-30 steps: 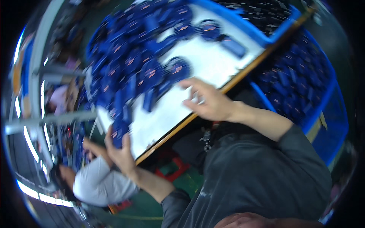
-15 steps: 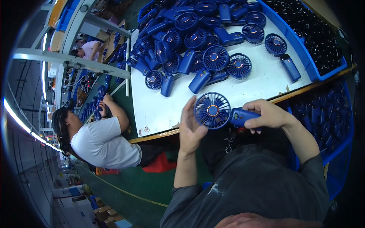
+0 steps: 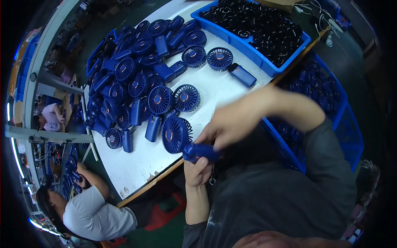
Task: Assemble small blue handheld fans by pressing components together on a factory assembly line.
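Note:
A dark blue handheld fan (image 3: 202, 152) is in my left hand (image 3: 197, 173), whose fingers are wrapped round its handle at the table's front edge. Its caged round head tilts up and to the left of the handle. My right hand (image 3: 236, 122) reaches across from the right, close over the handle. Motion blurs it, so whether its fingers grip the fan cannot be made out. Beyond the hands lies a large heap of similar blue fans (image 3: 160, 100) on the white table (image 3: 215, 97).
A blue tray (image 3: 264, 66) of small black parts stands at the far right of the table. Below the edge, a blue crate (image 3: 341, 111) holds more blue pieces. One fan (image 3: 243, 75) lies apart near the tray. A co-worker (image 3: 93, 213) in a light shirt sits at the left.
My view has swung to the right. The fan's head has turned from facing up to tilted leftward. My left hand has moved from the head to the handle; my right hand has shifted above it, blurred.

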Action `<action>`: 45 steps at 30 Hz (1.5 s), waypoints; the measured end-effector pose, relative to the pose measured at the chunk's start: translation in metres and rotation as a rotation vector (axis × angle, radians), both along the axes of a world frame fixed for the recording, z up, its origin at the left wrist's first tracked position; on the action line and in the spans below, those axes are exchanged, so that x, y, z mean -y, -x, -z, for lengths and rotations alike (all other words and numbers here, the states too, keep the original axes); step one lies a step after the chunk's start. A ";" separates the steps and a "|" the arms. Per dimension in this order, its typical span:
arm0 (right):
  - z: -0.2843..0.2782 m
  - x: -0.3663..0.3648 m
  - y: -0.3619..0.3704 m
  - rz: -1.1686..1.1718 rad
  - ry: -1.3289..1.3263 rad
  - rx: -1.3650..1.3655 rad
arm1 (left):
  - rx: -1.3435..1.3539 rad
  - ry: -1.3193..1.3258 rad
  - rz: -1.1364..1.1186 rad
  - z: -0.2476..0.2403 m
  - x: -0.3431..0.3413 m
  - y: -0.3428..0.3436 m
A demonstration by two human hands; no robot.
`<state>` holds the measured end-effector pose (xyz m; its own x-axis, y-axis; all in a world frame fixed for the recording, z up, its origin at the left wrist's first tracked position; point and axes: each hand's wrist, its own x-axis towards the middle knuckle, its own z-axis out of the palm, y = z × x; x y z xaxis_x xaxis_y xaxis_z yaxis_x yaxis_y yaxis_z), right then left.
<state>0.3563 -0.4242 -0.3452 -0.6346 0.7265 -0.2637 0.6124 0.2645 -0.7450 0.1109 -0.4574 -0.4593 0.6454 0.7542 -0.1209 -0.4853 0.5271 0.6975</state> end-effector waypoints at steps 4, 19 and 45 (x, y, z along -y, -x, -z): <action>0.011 -0.087 -0.162 0.744 -0.620 0.492 | 0.231 -0.186 -0.023 -0.016 -0.007 -0.001; 0.035 -0.066 -0.122 0.840 -0.367 -0.401 | -0.185 -0.056 -0.158 -0.009 -0.008 0.019; 0.051 0.014 0.074 0.180 -0.740 -0.285 | 0.134 0.116 -0.067 -0.005 0.001 0.008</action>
<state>0.2820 -0.4386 -0.3962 -0.4618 0.7466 0.4789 0.5054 0.6652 -0.5496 0.1032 -0.4584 -0.4540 0.6105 0.7819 -0.1261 -0.6063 0.5639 0.5607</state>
